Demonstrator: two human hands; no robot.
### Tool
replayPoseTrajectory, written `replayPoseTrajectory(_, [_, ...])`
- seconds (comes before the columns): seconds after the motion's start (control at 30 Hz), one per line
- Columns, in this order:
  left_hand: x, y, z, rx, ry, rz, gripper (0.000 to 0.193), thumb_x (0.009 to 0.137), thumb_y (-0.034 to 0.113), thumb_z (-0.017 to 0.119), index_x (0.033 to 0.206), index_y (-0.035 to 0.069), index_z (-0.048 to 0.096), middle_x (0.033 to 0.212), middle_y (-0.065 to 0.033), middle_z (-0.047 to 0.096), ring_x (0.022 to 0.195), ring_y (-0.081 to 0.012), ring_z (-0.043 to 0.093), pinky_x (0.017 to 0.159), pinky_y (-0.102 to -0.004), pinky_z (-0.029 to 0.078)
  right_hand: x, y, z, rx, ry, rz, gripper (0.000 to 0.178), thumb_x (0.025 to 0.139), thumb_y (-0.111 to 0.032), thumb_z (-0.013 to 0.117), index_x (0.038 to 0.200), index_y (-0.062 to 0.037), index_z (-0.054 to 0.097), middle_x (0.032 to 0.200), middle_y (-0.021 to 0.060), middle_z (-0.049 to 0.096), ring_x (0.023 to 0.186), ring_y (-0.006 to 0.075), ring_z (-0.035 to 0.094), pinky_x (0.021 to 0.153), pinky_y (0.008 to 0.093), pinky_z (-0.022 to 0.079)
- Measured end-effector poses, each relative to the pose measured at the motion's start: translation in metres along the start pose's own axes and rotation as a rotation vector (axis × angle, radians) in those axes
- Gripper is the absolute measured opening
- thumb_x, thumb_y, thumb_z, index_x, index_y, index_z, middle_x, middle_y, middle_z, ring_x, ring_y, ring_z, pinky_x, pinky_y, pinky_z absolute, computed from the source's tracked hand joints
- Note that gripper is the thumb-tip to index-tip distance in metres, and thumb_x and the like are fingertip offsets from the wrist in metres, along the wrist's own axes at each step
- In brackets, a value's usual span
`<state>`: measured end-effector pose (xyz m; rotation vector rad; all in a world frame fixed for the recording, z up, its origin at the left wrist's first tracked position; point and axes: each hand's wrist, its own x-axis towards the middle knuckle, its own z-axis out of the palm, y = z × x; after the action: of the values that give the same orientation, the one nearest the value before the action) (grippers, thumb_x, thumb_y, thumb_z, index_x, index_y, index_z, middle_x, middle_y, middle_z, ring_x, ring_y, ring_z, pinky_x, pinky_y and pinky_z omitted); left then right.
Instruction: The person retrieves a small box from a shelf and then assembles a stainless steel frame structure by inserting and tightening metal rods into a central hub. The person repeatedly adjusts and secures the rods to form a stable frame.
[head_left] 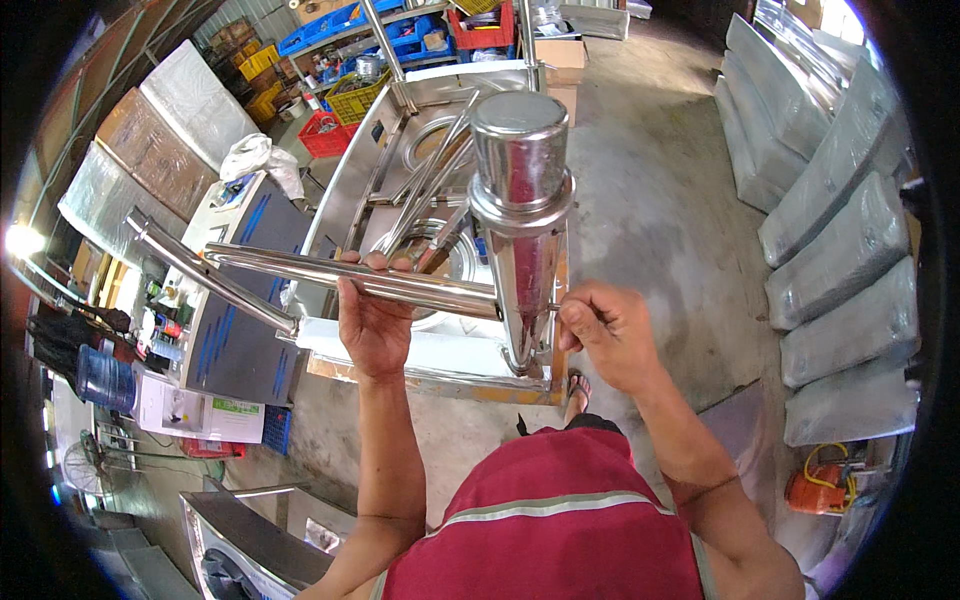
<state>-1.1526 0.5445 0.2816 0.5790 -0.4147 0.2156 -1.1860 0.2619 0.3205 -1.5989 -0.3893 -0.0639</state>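
A polished metal tube [445,289] runs crosswise at the front of a steel frame. My left hand [378,325] is closed around it from below, the thumb on the near side and fingertips over the top. The tube's right end meets a thick, shiny upright post [522,265] with a ringed collar and a round cap [520,130]. My right hand [610,330] is at the post's right side, opposite the tube's end. Its thumb and index finger pinch something thin against the post, too small to make out. Another bent metal tube [210,275] slants at the frame's left corner.
Loose metal rods [430,170] lie inside the frame above round openings. Wrapped panels [840,290] lean along the right. A grey cabinet [250,290] stands left, with red, yellow and blue crates [328,133] behind. A steel piece [240,535] is at lower left.
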Motion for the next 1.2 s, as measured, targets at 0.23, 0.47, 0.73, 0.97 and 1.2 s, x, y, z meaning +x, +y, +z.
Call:
replayPoseTrajectory(0.23, [-0.005, -0.003, 0.006, -0.134, -0.043, -0.002, 0.035, 0.107, 0.034, 0.043, 0.131, 0.010, 0.050, 0.121, -0.0105, 0.059, 0.119, -0.0328, 0.060, 0.098, -0.0499, 0.056, 0.002, -0.002, 0.007, -0.329, 0.062, -0.046, 0.040, 0.102, -0.035, 0.057, 0.084, -0.0006, 0.066, 0.061, 0.0080, 0.060, 0.056, 0.0161, 0.059, 0.055, 0.0321, 0.047])
replayPoseTrajectory(0.47, [-0.009, -0.012, -0.006, 0.081, 0.095, 0.011, 0.043, 0.105, 0.047, 0.040, 0.130, 0.015, 0.054, 0.119, -0.0118, 0.065, 0.115, -0.0307, 0.063, 0.099, -0.0486, 0.052, -0.021, 0.014, 0.020, -0.244, 0.367, -0.251, 0.015, 0.093, -0.011, 0.068, 0.101, 0.0007, 0.067, 0.085, 0.0087, 0.069, 0.074, 0.0134, 0.065, 0.069, 0.0285, 0.053])
replayPoseTrajectory(0.73, [-0.011, -0.011, 0.004, -0.098, 0.091, -0.002, 0.032, 0.102, 0.035, 0.053, 0.128, 0.017, 0.046, 0.118, -0.0097, 0.062, 0.117, -0.0346, 0.063, 0.084, -0.0509, 0.063, -0.017, 0.010, 0.001, -0.179, 0.198, -0.088, 0.017, 0.096, -0.012, 0.064, 0.107, 0.0012, 0.060, 0.094, 0.0063, 0.065, 0.085, 0.0137, 0.063, 0.077, 0.0295, 0.051])
replayPoseTrajectory(0.97, [0.001, 0.004, 0.012, 0.013, 0.075, -0.050, 0.036, 0.103, 0.032, 0.052, 0.129, 0.013, 0.037, 0.118, -0.0147, 0.060, 0.116, -0.0343, 0.063, 0.081, -0.0463, 0.064, -0.016, 0.003, 0.001, -0.273, 0.122, -0.137, 0.022, 0.100, -0.020, 0.060, 0.107, 0.0001, 0.057, 0.092, 0.0051, 0.059, 0.076, 0.0120, 0.057, 0.071, 0.0279, 0.048])
replayPoseTrajectory(1.2, [0.004, 0.018, 0.026, 0.149, 0.065, -0.055, 0.036, 0.103, 0.032, 0.053, 0.130, 0.015, 0.036, 0.119, -0.0125, 0.059, 0.114, -0.0326, 0.064, 0.085, -0.0531, 0.061, -0.016, 0.002, 0.002, -0.234, 0.129, -0.131, 0.025, 0.100, -0.024, 0.061, 0.108, -0.0008, 0.057, 0.091, 0.0033, 0.059, 0.075, 0.0105, 0.055, 0.070, 0.0262, 0.047])
